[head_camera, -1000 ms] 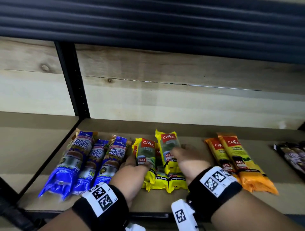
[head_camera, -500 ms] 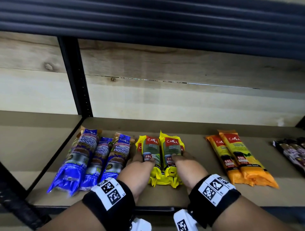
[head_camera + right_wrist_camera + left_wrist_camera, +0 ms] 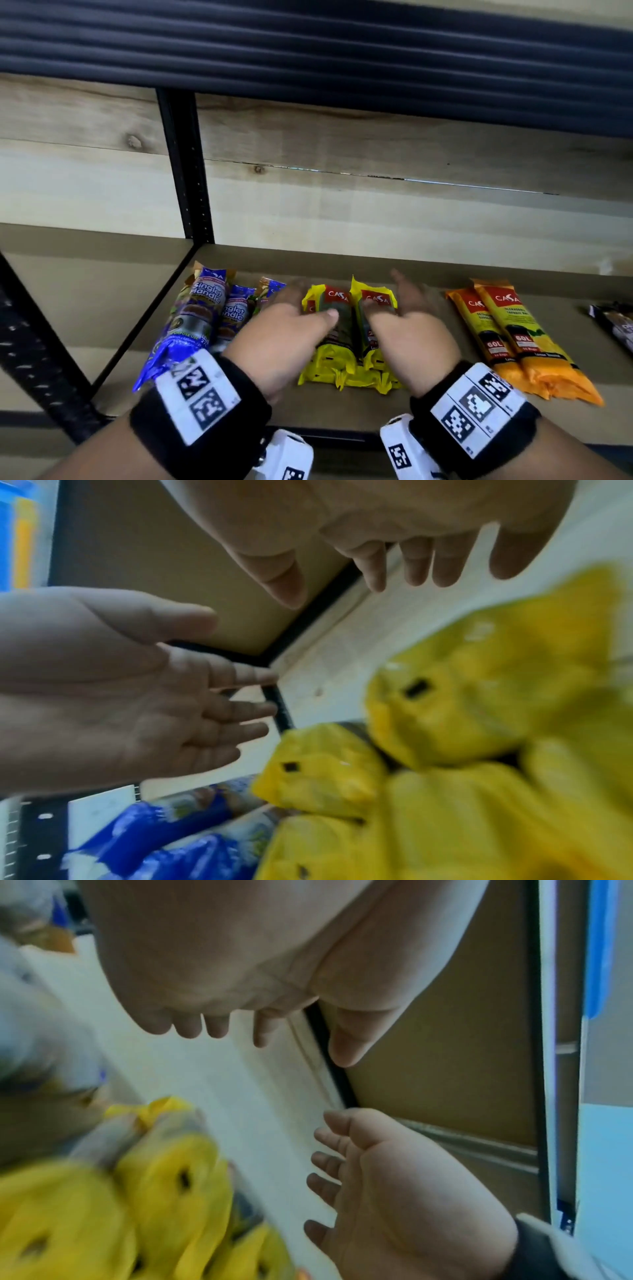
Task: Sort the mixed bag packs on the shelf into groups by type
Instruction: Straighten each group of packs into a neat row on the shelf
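Observation:
Yellow bag packs (image 3: 349, 346) lie side by side in the middle of the shelf board (image 3: 342, 407). Both my hands hover just above them, palms facing each other and fingers straight. My left hand (image 3: 301, 308) is over their left edge and my right hand (image 3: 400, 301) over their right edge; neither holds anything. Blue packs (image 3: 202, 315) lie grouped to the left, orange packs (image 3: 507, 335) to the right. In the left wrist view, the left fingers (image 3: 219, 1020) are spread above the blurred yellow packs (image 3: 120, 1204). The right wrist view shows the same yellow packs (image 3: 462, 750) under the right fingers (image 3: 414, 561).
Dark packs (image 3: 613, 325) lie at the far right edge of the shelf. A black upright post (image 3: 186, 164) stands behind the blue packs, against the wooden back wall (image 3: 376, 205). A second shelf board (image 3: 85, 274) extends to the left of the post.
Both hands have let go of the yellow packs and lifted off them with fingers opening out. The yellow packs now lie straight and close together.

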